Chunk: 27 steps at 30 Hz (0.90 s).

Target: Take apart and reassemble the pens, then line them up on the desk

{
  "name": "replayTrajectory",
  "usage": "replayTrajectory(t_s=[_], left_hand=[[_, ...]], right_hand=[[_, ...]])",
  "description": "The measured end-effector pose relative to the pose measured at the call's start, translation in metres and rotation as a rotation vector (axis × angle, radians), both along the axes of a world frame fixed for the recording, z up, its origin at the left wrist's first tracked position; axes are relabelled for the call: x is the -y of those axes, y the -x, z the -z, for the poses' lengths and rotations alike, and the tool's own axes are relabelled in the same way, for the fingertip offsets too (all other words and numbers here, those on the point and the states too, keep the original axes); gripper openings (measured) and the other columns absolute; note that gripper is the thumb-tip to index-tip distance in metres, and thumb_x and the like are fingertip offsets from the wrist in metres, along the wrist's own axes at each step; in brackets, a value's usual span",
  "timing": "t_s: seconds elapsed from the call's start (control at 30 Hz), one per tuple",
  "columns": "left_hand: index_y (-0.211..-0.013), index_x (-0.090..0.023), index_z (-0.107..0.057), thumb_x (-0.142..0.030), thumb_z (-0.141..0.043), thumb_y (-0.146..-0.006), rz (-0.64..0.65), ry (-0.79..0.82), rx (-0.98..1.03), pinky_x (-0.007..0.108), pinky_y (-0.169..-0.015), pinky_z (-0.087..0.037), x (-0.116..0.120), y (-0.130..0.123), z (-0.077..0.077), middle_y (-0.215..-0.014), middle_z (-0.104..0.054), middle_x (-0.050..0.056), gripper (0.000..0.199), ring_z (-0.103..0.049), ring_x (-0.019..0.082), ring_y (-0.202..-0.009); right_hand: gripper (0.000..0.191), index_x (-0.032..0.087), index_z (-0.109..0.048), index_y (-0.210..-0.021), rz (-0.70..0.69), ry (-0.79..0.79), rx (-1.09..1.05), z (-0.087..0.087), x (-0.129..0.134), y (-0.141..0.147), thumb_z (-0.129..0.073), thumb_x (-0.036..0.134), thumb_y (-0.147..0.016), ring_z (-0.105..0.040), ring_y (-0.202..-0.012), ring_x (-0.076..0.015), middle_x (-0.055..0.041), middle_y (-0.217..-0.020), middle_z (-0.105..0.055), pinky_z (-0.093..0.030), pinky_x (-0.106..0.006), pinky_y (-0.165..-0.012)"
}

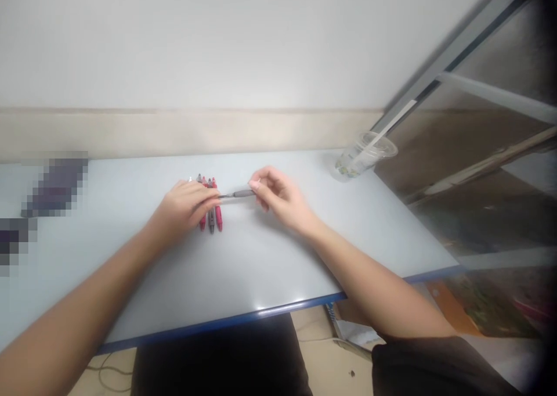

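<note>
A grey pen (pixel 244 193) is held level between both hands, above the white table (pixel 261 256). My left hand (pixel 187 203) is closed on its left end, with the fingertips pressed together. At its right end, my right hand (pixel 278 195) pinches it between thumb and fingers. Several pens lie side by side on the table under and beside my left hand, among them a red pen (pixel 219 217) and a dark grey pen (pixel 211 219). My left hand hides part of them.
A clear plastic cup (pixel 365 155) stands at the table's back right, beside a metal-framed rack (pixel 500 97). Pixelated dark objects lie at the far left. A wall (pixel 195 53) rises behind the table; its blue front edge (pixel 226 324) is near me.
</note>
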<state>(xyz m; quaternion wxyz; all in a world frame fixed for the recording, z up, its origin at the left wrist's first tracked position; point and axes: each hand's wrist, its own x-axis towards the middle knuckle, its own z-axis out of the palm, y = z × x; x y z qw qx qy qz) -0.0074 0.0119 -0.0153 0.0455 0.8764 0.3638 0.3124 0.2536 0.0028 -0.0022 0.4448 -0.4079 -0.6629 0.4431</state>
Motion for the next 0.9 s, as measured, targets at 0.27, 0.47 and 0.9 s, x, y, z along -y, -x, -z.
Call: replayTrajectory(t_s=[0.27, 0.47, 0.9], left_hand=[[-0.106, -0.026, -0.078, -0.035, -0.052, -0.11, -0.035, -0.084, -0.023, 0.036, -0.083, -0.048, 0.0011, 0.0, 0.0, -0.09, -0.079, 0.003, 0.027, -0.07, 0.021, -0.086], [-0.106, -0.023, -0.077, -0.031, -0.055, -0.109, 0.042, -0.162, -0.037, 0.035, -0.078, -0.049, 0.0024, -0.0007, -0.0027, -0.086, -0.077, 0.003, 0.023, -0.068, 0.02, -0.081], [-0.107, -0.025, -0.077, -0.035, -0.056, -0.109, 0.056, -0.137, -0.045, 0.036, -0.081, -0.052, 0.0035, -0.0003, -0.004, -0.089, -0.079, 0.003, 0.023, -0.07, 0.02, -0.084]], right_hand=[[0.029, 0.021, -0.063, -0.107, -0.084, -0.034, 0.09, 0.0007, -0.0018, -0.0034, -0.078, 0.041, -0.091, -0.06, -0.071, -0.0136, 0.002, -0.082, -0.065, -0.046, -0.027, -0.068], [0.051, 0.018, -0.067, -0.079, -0.089, 0.022, 0.343, -0.0061, 0.0021, -0.0045, -0.048, 0.055, -0.108, -0.052, -0.057, -0.0135, 0.0013, -0.057, -0.06, -0.042, -0.03, -0.066], [0.04, 0.019, -0.065, -0.083, -0.108, -0.106, 0.38, 0.0005, 0.0052, 0.0008, -0.056, 0.051, -0.106, -0.046, -0.06, -0.012, 0.0019, -0.067, -0.061, -0.037, -0.028, -0.065]])
